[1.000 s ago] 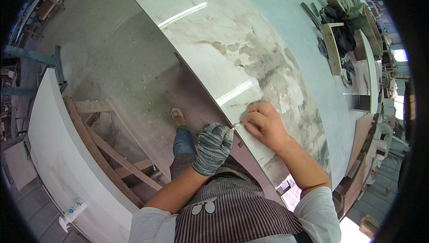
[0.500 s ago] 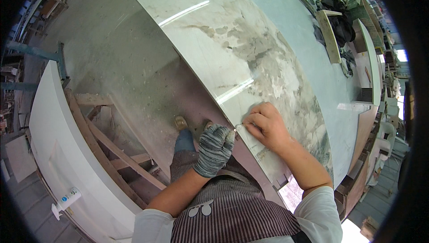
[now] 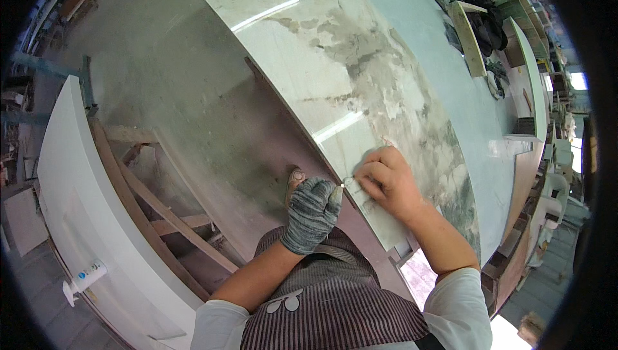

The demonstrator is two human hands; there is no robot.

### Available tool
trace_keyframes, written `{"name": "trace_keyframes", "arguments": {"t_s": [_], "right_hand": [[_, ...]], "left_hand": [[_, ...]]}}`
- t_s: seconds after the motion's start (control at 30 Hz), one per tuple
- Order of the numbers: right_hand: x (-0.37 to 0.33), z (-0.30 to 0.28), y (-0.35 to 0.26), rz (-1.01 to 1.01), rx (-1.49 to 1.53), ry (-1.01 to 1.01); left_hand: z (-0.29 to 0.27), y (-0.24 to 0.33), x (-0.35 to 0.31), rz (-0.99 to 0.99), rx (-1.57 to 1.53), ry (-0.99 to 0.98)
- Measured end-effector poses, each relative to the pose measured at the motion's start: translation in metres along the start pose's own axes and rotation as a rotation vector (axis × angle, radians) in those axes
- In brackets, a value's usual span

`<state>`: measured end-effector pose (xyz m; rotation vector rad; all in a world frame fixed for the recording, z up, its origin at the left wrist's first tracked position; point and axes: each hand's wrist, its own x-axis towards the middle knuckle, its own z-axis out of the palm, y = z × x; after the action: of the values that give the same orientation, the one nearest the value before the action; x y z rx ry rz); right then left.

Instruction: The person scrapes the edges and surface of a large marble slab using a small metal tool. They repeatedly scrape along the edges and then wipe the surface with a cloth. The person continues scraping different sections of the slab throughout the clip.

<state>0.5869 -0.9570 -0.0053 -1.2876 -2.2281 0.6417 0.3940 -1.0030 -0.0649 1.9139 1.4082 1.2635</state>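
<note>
While gloved left hand (image 3: 314, 215) curled tight beside marbled slab (image 3: 360, 70), bare right hand (image 3: 389, 183) pinched over it; couldn't tell what, if anything, either held.

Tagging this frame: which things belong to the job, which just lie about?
Job, likely:
marbled slab
left grip, gloved
right grip, bare
small pale bit between them, unclear

Lying about, likely:
spray bottle
dark bundle
pale wooden frame

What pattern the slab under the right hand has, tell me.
The slab is white with grey and beige marbling; head view shows best.
</note>
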Motion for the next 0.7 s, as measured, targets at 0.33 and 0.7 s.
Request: {"name": "trace_keyframes", "arguments": {"t_s": [0.33,0.7], "right_hand": [[-0.042,-0.011,-0.008,0.009,-0.005,0.000],[-0.095,-0.022,-0.011,-0.015,-0.027,-0.016]], "left_hand": [[0.009,0.022,-0.033,-0.038,-0.032,-0.139],[0.021,0.056,-0.070,-0.060,-0.065,-0.163]]}}
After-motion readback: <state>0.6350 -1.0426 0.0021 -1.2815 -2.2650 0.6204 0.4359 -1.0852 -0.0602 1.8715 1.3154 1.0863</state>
